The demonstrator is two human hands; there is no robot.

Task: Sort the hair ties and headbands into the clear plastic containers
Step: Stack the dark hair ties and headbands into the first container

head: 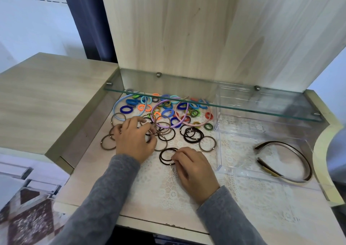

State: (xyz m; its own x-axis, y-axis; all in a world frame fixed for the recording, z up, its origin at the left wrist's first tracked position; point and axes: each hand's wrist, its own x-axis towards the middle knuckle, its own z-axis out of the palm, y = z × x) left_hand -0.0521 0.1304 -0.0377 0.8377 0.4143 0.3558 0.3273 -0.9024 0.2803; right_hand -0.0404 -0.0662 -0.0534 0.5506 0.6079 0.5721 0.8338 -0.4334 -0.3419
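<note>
A heap of hair ties lies on the lace mat: thick colourful ones (pixel 168 107) at the back, thin brown ones (pixel 163 127) and black ones (pixel 192 134) nearer me. Thin pastel headbands, blue (pixel 117 110) and pink (pixel 179 116), lie among them. My left hand (pixel 133 138) rests on the brown ties, fingers curled around a bunch of them. My right hand (pixel 194 165) pinches a few black ties (pixel 165 155). A clear plastic container (pixel 219 151) at the right holds two brown headbands (pixel 292 162).
A glass shelf (pixel 224 105) spans the recess just above the back of the pile and the container. Wooden panels stand behind and on the left. A second clear container (pixel 236 93) sits under the shelf at the back right.
</note>
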